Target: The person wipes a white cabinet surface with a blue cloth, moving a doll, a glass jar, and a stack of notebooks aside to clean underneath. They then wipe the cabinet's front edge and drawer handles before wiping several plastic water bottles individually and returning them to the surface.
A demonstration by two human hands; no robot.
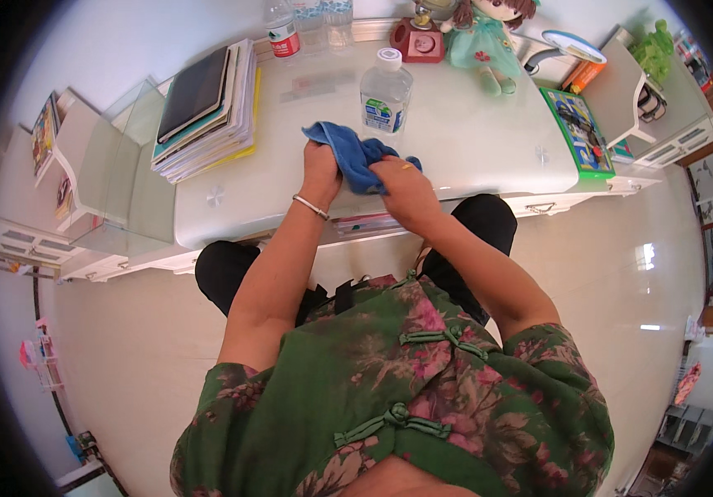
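A blue cloth is bunched between my two hands, above the front part of a white desk. My left hand grips its left side, with a corner standing up over the fingers. On the cloth's right side, my right hand pinches a fold, and a small end sticks out beyond the knuckles. Just behind the cloth stands an upright clear plastic bottle with a white cap and a printed label. The cloth hides part of the desk in front of the bottle.
At the left, a stack of papers and folders carries a dark notebook, beside a glass panel. Water bottles, a red ornament and a doll line the back. A green-edged boxed set lies right.
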